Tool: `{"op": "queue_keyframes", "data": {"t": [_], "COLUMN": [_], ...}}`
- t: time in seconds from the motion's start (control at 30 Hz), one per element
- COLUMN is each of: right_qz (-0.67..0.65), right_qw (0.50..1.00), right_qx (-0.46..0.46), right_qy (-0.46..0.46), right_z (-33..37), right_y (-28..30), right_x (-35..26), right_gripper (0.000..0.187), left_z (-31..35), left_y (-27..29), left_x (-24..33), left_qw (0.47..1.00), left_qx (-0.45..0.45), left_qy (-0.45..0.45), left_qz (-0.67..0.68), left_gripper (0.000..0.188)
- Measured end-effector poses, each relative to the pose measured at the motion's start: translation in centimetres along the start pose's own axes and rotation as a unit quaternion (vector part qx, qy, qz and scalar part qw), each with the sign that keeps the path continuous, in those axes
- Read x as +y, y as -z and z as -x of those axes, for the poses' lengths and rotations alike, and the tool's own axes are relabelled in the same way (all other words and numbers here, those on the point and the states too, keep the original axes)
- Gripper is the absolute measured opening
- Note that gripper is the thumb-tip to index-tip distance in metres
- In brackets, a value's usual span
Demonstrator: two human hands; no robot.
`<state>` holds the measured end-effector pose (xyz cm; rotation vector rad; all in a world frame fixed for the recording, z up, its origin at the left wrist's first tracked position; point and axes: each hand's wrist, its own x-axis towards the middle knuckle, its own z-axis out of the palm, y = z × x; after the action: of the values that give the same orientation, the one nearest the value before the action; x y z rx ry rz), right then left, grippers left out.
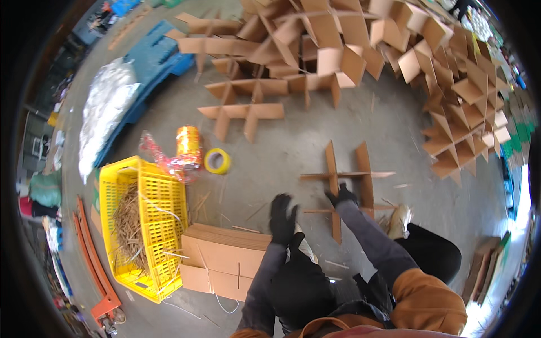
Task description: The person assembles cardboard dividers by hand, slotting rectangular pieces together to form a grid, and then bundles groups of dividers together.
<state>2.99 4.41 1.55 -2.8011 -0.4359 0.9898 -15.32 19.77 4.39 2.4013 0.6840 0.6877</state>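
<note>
A cardboard divider [366, 180] of crossed slotted strips stands on the floor before me. My right hand [342, 195], in a black glove, straddles its left long strip, thumb on one side and fingers on the other. My left hand [283, 219], also gloved, is held out with fingers spread, left of the divider and apart from it. Nothing is in that hand. Below and left of it lies a stack of flat slotted cardboard strips [220, 262], partly hidden by my left forearm.
Assembled dividers [315, 34] pile up across the far side and right. At left stands a yellow crate [163, 208] holding cardboard scraps. Near it are a yellow tape roll [217, 161], an orange-yellow wrapped cylinder [188, 143], a blue pallet [160, 53] and an orange pallet jack [93, 253].
</note>
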Motion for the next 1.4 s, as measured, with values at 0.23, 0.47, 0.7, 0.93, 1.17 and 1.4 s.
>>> {"op": "queue_keyframes", "data": {"t": [0.23,0.47,0.7,0.93,1.17,1.4], "right_qz": [0.061,0.184,0.060,0.126,0.139,0.198], "right_qw": [0.959,0.701,0.796,0.872,0.903,0.854], "right_qx": [0.107,0.522,0.273,-0.277,-0.194,-0.172], "right_qy": [0.255,0.450,0.536,0.383,0.358,0.449], "right_z": [9.5,4.9,8.2,15.9,17.2,18.5], "right_y": [2.0,27.4,11.2,-16.5,-15.2,-14.1], "right_x": [0.4,-27.3,-38.1,-19.5,-19.0,-18.6], "right_gripper": [0.040,0.011,0.044,0.103,0.098,0.091], "left_z": [17.7,21.7,23.6,26.0,28.1,27.4], "left_y": [13.9,11.6,13.7,15.6,13.8,13.5], "left_x": [-9.6,-10.4,-11.4,-10.9,-8.3,-9.1], "left_qw": [0.777,0.840,0.808,0.845,0.794,0.769], "left_qx": [0.093,0.138,0.104,0.240,0.105,0.076], "left_qy": [0.474,0.442,0.455,0.432,0.503,0.524], "left_qz": [-0.404,-0.283,-0.361,-0.204,-0.324,-0.359], "left_gripper": [0.057,0.059,0.050,0.048,0.048,0.049]}}
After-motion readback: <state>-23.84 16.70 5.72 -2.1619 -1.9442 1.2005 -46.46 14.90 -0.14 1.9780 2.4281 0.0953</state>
